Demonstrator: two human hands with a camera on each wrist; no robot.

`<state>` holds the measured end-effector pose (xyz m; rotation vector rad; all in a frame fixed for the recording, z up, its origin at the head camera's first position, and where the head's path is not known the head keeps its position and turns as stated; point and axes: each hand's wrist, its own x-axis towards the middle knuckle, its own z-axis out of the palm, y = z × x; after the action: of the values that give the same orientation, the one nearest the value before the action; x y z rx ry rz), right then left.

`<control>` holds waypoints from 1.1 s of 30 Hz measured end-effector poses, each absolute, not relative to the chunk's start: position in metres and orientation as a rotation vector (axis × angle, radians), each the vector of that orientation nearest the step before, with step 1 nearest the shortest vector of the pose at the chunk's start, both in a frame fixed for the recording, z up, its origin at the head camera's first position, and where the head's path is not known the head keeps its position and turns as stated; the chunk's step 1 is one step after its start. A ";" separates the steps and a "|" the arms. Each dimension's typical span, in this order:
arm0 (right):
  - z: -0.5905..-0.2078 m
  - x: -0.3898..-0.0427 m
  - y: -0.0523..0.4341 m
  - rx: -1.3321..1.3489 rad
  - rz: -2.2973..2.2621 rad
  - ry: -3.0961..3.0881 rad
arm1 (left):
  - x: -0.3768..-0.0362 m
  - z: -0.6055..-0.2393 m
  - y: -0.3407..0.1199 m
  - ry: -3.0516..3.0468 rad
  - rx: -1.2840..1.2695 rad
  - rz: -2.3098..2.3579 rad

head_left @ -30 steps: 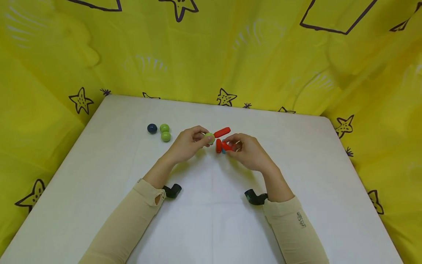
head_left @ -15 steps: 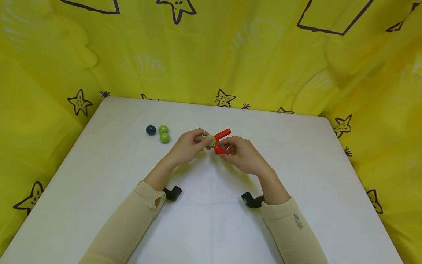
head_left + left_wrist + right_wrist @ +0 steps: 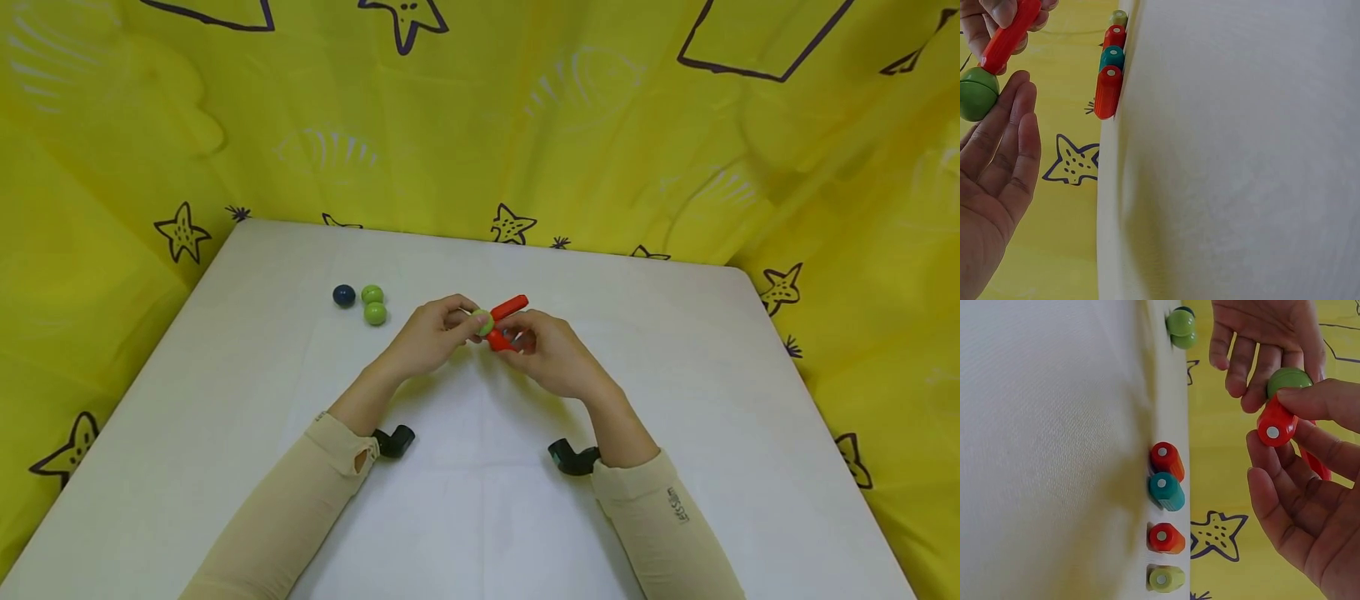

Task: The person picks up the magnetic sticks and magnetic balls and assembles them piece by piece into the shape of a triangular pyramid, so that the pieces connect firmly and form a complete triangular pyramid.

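Observation:
My left hand (image 3: pixel 435 333) pinches a green ball (image 3: pixel 483 322) near the middle of the table. A red magnetic rod (image 3: pixel 512 307) sticks out from this ball, away from me to the right. Between thumb and fingers, my right hand (image 3: pixel 551 350) pinches a second red rod (image 3: pixel 1277 422), which shows a pale round dot on its free end. Its other end meets the ball in the right wrist view. In the left wrist view the ball has a seam round it. My right fingers partly cover the second rod in the head view.
Beyond the hands, a row on the table (image 3: pixel 225 400) holds red rods, a teal rod (image 3: pixel 1167 492) and a light green rod (image 3: pixel 1166 579). To the left lie a navy ball (image 3: pixel 344 296) and two green balls (image 3: pixel 374 313). A yellow curtain (image 3: pixel 450 125) hangs round the table.
My right hand has moved left with its red rod, bringing it up to the green ball. My left hand stays nearly in place, still pinching the ball.

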<state>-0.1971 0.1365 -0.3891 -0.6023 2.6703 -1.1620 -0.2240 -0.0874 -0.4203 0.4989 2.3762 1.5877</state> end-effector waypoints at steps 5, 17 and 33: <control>-0.388 -0.197 0.139 -0.627 -1.166 2.683 | -0.223 -0.419 -0.088 2.373 0.492 1.586; -0.383 -0.201 0.155 -0.609 -1.343 2.574 | -0.223 -0.419 -0.092 2.294 0.601 1.634; -0.384 -0.207 0.162 -0.420 -1.732 2.335 | -0.220 -0.417 -0.088 2.298 0.691 1.518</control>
<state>-0.2069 0.1620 -0.3840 -0.4198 2.3345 -1.7317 -0.2195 -0.0880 -0.4167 0.6906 2.2981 1.5182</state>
